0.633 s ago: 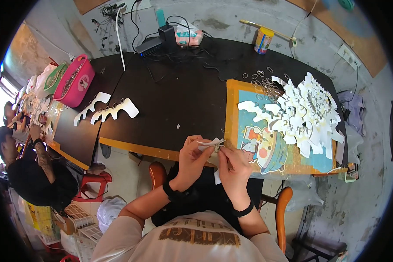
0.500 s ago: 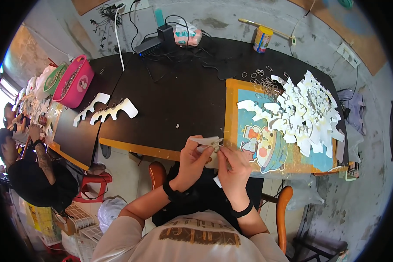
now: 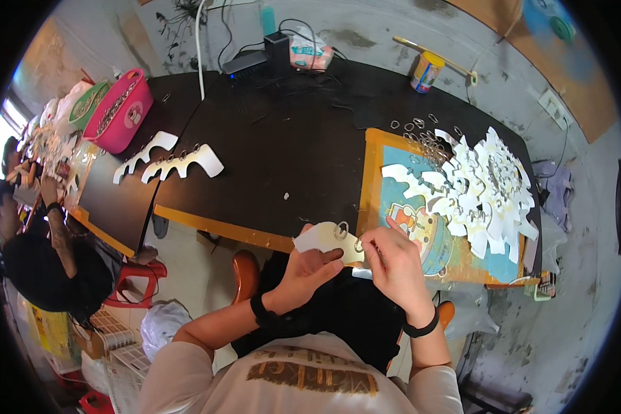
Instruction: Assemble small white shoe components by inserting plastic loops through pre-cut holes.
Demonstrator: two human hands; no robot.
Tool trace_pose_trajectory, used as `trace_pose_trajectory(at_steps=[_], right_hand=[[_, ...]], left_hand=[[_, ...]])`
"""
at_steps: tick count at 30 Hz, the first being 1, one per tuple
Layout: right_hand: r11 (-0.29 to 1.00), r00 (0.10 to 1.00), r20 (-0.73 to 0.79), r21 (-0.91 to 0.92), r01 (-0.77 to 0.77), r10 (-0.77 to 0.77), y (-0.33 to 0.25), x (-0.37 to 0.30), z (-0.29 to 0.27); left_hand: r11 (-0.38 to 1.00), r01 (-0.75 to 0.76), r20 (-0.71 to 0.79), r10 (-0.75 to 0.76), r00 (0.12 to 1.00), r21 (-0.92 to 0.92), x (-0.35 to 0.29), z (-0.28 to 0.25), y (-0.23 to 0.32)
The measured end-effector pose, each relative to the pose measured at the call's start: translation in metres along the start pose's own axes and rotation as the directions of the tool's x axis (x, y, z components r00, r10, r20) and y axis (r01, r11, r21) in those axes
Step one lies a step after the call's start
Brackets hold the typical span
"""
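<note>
My left hand (image 3: 309,270) is closed on a white scalloped strip (image 3: 317,237), its thumb lying across the strip's near side. One metal ring (image 3: 341,230) stands up from the strip's upper edge. A second metal ring (image 3: 358,245) sits at the strip's right part, where the fingertips of my right hand (image 3: 397,265) pinch it. To the right, a heap of similar white strips (image 3: 483,190) with rings on them covers much of a cartoon-printed mat (image 3: 421,228). Loose metal rings (image 3: 421,131) are scattered just behind the heap.
Two white strips (image 3: 186,165) with rings lie at the left of the black table (image 3: 276,159). Beyond them stands a pink basket (image 3: 121,114) of metal pieces beside a green one (image 3: 86,107). A tissue pack (image 3: 310,52), cables and a yellow can (image 3: 428,72) stand along the back. Another person (image 3: 52,262) sits at left.
The strip has turned so its flat face shows, with two rings visible. My right hand has shifted right, and my left hand has tilted palm-up. The whole view has shifted slightly.
</note>
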State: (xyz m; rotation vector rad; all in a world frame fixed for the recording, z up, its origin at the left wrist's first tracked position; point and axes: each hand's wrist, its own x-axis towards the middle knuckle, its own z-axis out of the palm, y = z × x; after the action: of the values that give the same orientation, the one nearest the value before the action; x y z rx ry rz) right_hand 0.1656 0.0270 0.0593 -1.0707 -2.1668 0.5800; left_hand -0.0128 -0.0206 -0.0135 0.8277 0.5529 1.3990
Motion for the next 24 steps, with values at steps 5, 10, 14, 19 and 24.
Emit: trace_pose_trajectory(at_steps=[5,10,14,19,24], right_hand=[[0.947,0.967,0.204,-0.251,0.202,-0.152,0.023,0.004,0.029],[0.925,0.952,0.285,-0.323,0.202,-0.108,0.027,0.003,0.037],[0.964,0.967,0.232,-0.214,0.156,-0.105,0.038,-0.004,0.045],[0.988,0.981,0.176,-0.113,0.108,-0.087,0.037,-0.012,0.042],[0.994,0.984,0.144,0.005,0.108,-0.108,0.045,-0.020,0.039]], left_hand=[[0.919,-0.243,-0.241,0.322,0.915,0.309,0.001,0.001,0.017],[0.142,-0.329,0.291,0.233,0.928,0.934,0.021,-0.011,0.015],[0.222,-0.288,0.280,0.065,0.958,0.932,0.041,-0.026,-0.005],[0.225,-0.250,0.261,-0.019,0.965,0.942,0.045,-0.030,-0.005],[0.113,-0.358,0.355,0.042,0.934,0.927,0.040,-0.032,-0.008]])
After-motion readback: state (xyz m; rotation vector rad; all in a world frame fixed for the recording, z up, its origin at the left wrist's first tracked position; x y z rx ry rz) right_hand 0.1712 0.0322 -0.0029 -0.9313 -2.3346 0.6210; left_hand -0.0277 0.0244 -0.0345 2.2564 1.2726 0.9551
